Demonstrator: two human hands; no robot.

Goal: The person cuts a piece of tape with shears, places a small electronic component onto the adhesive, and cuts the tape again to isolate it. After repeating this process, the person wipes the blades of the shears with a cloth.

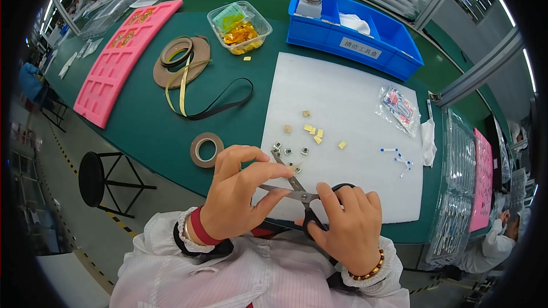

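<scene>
My right hand (351, 225) grips a pair of scissors (305, 198) by the black handles, with the metal blades spread apart. My left hand (240, 188) is curled beside the blades, its fingertips close to them. A small pale piece (295, 166) shows at those fingertips; its kind is too small to make out. Just beyond lie several small dark metallic parts (287, 151) on a white foam sheet (348, 97). Several small yellow pads (319, 133) and tan blocks (287, 129) are scattered farther up the sheet.
Left of the sheet are a brown tape roll (206, 149), more tape rolls (177, 52) with loose strips, and a pink foam tray (128, 60). A clear plastic tub (240, 27) and blue divided bin (354, 40) stand at the back. A plastic packet (399, 109) and blue-white sticks (389, 150) lie right.
</scene>
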